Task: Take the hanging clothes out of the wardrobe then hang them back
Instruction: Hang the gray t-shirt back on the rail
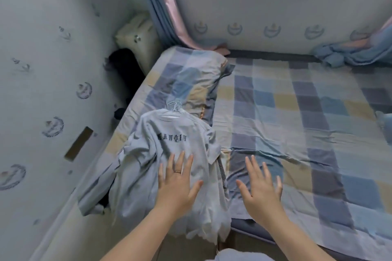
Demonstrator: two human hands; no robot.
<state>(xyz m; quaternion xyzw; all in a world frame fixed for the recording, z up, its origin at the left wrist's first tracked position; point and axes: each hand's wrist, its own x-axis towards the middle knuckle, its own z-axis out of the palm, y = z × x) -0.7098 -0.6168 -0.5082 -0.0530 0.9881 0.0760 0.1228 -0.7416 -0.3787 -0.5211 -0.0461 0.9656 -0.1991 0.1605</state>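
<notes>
Clothes (148, 154): heaped on hangers (174, 108) at bed (297, 133) edge. Left hand (178, 184) flat on top; right hand (262, 193) spread, empty, just beside. Best gathered by the hooks and lifted together.

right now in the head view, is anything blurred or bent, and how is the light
Head view: wide-angle bend curves the wall and bed edge; light soft and even, no glare, faint shadows; left hand and right hand look slightly smeared; shirt lettering mostly legible.
</notes>
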